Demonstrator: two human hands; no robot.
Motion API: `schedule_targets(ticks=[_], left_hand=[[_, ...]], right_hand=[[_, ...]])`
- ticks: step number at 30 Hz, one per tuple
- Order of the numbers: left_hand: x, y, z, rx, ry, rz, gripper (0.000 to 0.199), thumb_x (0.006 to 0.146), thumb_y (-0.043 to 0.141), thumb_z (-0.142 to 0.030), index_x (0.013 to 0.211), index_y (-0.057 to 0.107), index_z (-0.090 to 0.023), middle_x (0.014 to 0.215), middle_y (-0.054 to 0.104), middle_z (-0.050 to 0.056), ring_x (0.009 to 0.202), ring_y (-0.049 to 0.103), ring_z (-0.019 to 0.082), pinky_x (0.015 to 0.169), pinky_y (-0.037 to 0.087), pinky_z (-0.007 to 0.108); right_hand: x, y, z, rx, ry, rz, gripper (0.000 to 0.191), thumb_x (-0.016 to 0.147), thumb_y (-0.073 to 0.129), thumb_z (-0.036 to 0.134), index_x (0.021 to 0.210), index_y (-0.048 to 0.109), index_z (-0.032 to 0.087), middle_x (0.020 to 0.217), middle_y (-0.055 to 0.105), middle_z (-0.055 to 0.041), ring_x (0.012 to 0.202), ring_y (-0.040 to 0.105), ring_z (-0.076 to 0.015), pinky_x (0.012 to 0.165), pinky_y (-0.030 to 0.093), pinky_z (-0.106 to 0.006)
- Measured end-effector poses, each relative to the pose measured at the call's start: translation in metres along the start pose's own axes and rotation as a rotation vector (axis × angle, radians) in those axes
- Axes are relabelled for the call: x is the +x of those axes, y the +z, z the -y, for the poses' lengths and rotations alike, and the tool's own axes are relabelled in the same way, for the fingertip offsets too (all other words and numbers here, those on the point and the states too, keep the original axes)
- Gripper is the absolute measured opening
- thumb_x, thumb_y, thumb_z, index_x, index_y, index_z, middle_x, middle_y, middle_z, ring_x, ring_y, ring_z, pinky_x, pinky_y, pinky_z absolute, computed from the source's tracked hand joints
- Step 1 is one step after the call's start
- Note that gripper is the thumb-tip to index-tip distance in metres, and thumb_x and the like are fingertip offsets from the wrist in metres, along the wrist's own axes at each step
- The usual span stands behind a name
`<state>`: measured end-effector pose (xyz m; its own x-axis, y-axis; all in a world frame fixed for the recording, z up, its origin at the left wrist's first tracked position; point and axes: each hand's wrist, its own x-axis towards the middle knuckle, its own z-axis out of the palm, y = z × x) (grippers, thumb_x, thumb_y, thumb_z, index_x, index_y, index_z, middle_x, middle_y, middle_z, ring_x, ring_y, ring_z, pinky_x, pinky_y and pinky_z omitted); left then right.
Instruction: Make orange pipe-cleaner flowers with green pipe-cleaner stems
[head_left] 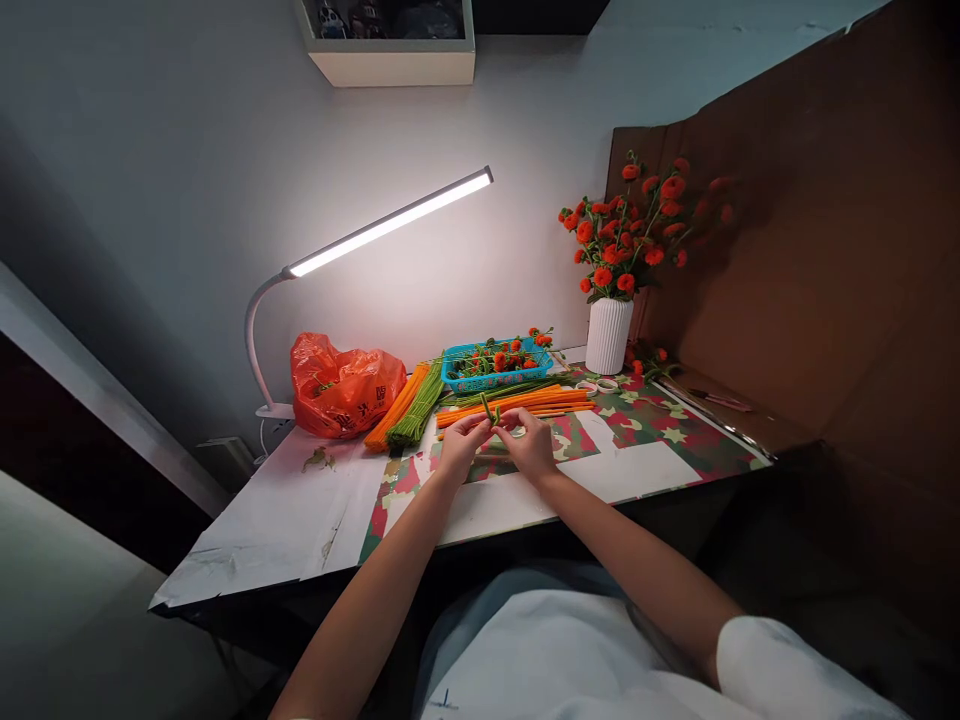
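Observation:
Between my two hands, above the front of the table, is a bent green pipe cleaner [490, 411] with one end sticking up. My left hand [460, 446] pinches it from the left, fingers closed. From the right, my right hand [531, 447] grips it too, thumb and fingertips together. The exact shape at the fingertips is too small to make out. Just behind my hands lie loose orange pipe cleaners [559, 400]. To their left are a bundle of green pipe cleaners [420, 408] and an orange bundle [397, 405].
A blue basket [480, 382] holds small orange flowers. An orange plastic bag [341, 390] sits beside a lit clamp lamp [390, 222]. At the back right stands a white ribbed vase [607, 337] of orange flowers, near tape rolls [606, 386] and pliers [720, 401]. Cardboard [795, 250] walls the right side.

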<state>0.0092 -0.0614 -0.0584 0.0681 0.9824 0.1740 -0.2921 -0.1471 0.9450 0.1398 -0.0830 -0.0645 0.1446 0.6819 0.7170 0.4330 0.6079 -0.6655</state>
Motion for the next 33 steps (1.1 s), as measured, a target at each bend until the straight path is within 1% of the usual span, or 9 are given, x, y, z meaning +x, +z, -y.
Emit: schedule_targets(ticks=[3, 5, 8, 11, 15, 19, 23, 29, 33], left_hand=[[-0.003, 0.003, -0.003, -0.004, -0.003, 0.031, 0.033, 0.051, 0.084, -0.033, 0.077, 0.073, -0.015, 0.075, 0.073, 0.005, 0.074, 0.067, 0.02, 0.08, 0.052, 0.035], [-0.005, 0.004, -0.004, -0.003, 0.0, 0.047, 0.029, 0.052, 0.083, -0.031, 0.075, 0.073, -0.015, 0.074, 0.072, 0.004, 0.074, 0.066, 0.019, 0.08, 0.052, 0.035], [-0.006, 0.005, -0.006, -0.005, 0.012, 0.051, 0.026, 0.055, 0.081, -0.032, 0.072, 0.073, -0.015, 0.075, 0.071, 0.004, 0.077, 0.066, 0.018, 0.082, 0.052, 0.034], [-0.007, 0.006, -0.005, 0.002, 0.025, 0.038, 0.028, 0.057, 0.081, -0.036, 0.069, 0.071, -0.014, 0.073, 0.07, 0.004, 0.076, 0.065, 0.017, 0.082, 0.052, 0.034], [-0.006, 0.006, -0.004, -0.001, 0.039, 0.009, 0.031, 0.056, 0.081, -0.041, 0.063, 0.068, -0.013, 0.066, 0.066, 0.002, 0.076, 0.064, 0.018, 0.082, 0.053, 0.037], [-0.004, 0.006, -0.003, -0.024, 0.031, -0.029, 0.032, 0.056, 0.081, -0.04, 0.068, 0.067, -0.013, 0.07, 0.067, 0.003, 0.078, 0.065, 0.019, 0.084, 0.052, 0.039], [-0.002, 0.006, -0.002, -0.034, 0.023, -0.041, 0.031, 0.053, 0.081, -0.037, 0.067, 0.065, -0.015, 0.073, 0.067, 0.002, 0.077, 0.064, 0.016, 0.085, 0.052, 0.037], [-0.004, 0.001, -0.006, 0.045, -0.037, 0.018, 0.027, 0.055, 0.08, -0.037, 0.063, 0.066, -0.016, 0.065, 0.064, 0.0, 0.064, 0.062, 0.014, 0.07, 0.054, 0.032], [-0.005, -0.003, -0.011, 0.127, -0.053, 0.078, 0.026, 0.055, 0.081, -0.037, 0.059, 0.066, -0.015, 0.062, 0.065, 0.002, 0.06, 0.064, 0.015, 0.065, 0.054, 0.029]], right_hand=[[0.0, -0.001, 0.002, -0.01, -0.028, 0.001, 0.005, 0.078, 0.062, 0.022, 0.077, 0.066, 0.021, 0.073, 0.069, -0.0037, 0.07, 0.062, -0.0195, 0.068, 0.049, -0.033], [0.001, -0.002, 0.003, -0.017, -0.053, 0.01, 0.008, 0.077, 0.061, 0.019, 0.077, 0.068, 0.022, 0.075, 0.069, -0.0041, 0.073, 0.062, -0.0201, 0.07, 0.049, -0.034], [0.001, -0.003, 0.003, -0.035, -0.074, 0.015, 0.014, 0.076, 0.057, 0.014, 0.076, 0.069, 0.022, 0.075, 0.069, -0.0042, 0.073, 0.06, -0.0199, 0.071, 0.047, -0.033], [0.001, -0.001, 0.001, -0.057, -0.078, 0.016, 0.014, 0.075, 0.057, 0.014, 0.072, 0.069, 0.021, 0.071, 0.067, -0.0041, 0.07, 0.059, -0.0197, 0.069, 0.046, -0.033], [0.001, 0.002, 0.0, -0.077, -0.059, 0.012, 0.011, 0.074, 0.058, 0.015, 0.074, 0.067, 0.021, 0.071, 0.066, -0.0032, 0.069, 0.059, -0.0193, 0.068, 0.046, -0.032], [0.0, 0.002, -0.001, -0.094, -0.04, 0.007, 0.009, 0.075, 0.058, 0.015, 0.071, 0.063, 0.021, 0.071, 0.063, -0.003, 0.072, 0.057, -0.0196, 0.069, 0.044, -0.032], [0.0, 0.002, -0.003, -0.094, -0.026, 0.003, 0.009, 0.078, 0.058, 0.017, 0.07, 0.06, 0.02, 0.073, 0.061, -0.0033, 0.073, 0.055, -0.0195, 0.069, 0.043, -0.032], [0.002, -0.002, -0.005, -0.06, -0.058, 0.052, 0.012, 0.082, 0.056, 0.014, 0.073, 0.06, 0.021, 0.078, 0.06, -0.0039, 0.079, 0.054, -0.0204, 0.073, 0.042, -0.032], [0.004, -0.007, -0.005, -0.02, -0.073, 0.093, 0.013, 0.084, 0.055, 0.016, 0.073, 0.061, 0.021, 0.08, 0.06, -0.0044, 0.082, 0.052, -0.0213, 0.075, 0.041, -0.034]])
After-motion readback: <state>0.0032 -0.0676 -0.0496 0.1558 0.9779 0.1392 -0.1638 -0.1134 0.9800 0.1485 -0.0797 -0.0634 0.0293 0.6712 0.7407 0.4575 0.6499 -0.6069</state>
